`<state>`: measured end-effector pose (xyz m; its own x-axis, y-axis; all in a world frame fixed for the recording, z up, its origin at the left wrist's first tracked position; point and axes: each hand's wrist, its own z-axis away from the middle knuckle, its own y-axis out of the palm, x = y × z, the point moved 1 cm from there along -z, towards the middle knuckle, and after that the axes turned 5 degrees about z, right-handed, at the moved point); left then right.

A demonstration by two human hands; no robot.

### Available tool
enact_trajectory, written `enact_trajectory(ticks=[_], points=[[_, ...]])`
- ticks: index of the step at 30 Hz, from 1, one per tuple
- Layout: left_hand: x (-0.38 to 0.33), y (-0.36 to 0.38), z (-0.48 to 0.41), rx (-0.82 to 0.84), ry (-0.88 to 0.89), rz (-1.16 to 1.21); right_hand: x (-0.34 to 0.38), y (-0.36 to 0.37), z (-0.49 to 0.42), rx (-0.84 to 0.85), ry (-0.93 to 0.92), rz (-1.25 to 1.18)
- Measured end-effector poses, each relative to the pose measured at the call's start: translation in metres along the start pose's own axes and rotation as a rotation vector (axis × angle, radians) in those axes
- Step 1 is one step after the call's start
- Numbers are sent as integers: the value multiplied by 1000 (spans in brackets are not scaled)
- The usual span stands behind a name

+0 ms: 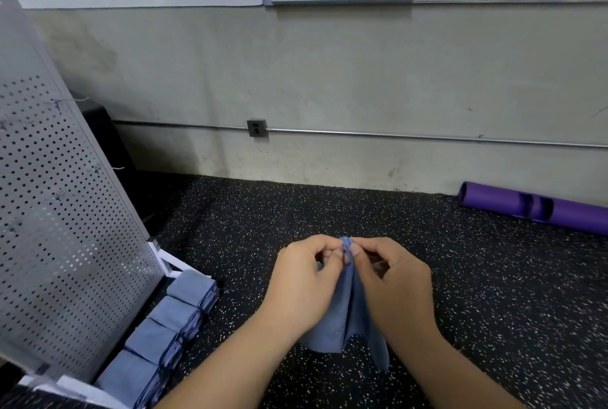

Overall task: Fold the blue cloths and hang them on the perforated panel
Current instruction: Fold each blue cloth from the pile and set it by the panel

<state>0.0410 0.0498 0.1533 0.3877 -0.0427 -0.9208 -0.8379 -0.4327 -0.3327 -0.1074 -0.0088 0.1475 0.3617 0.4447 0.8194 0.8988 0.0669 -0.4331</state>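
Both forearms reach up from the bottom edge, left hand [304,280] and right hand [393,280] pinching together the top corners of a soft blue cloth [345,316] at lower centre, likely aligning edges for a fold, with the grey perforated metal panel [56,211] at left.
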Motion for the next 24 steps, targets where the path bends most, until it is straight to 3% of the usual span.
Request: enact_trajectory(ticks=[5, 8, 15, 24], points=[[2, -2, -3, 46, -31, 71, 3, -5, 0, 39, -59, 2], [1, -6, -6, 78, -7, 83, -4, -10, -11, 100, 23, -56], [16, -40, -18, -96, 16, -174, -15, -29, -32, 161, 87, -289], [7, -32, -9, 175, 247, -225, -23, -43, -46, 200, 72, -428]])
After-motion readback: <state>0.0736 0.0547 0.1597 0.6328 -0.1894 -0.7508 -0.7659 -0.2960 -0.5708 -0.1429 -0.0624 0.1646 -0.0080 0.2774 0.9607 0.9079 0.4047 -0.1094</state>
